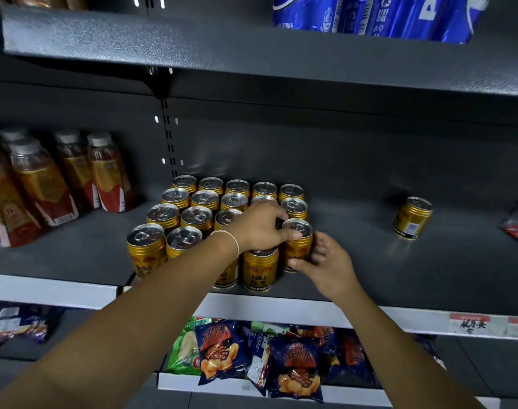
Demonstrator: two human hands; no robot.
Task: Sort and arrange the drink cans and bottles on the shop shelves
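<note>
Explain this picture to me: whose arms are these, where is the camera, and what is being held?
No machine here: a person wears a camera on the head, looking down at their own arms. On the grey shelf stands a block of gold cans, one lone can off to the right, bottles to the left. The right hand holds the corner can of the block; the left hand lies curled over the tops beside it, and whether it grips one is hidden.
</note>
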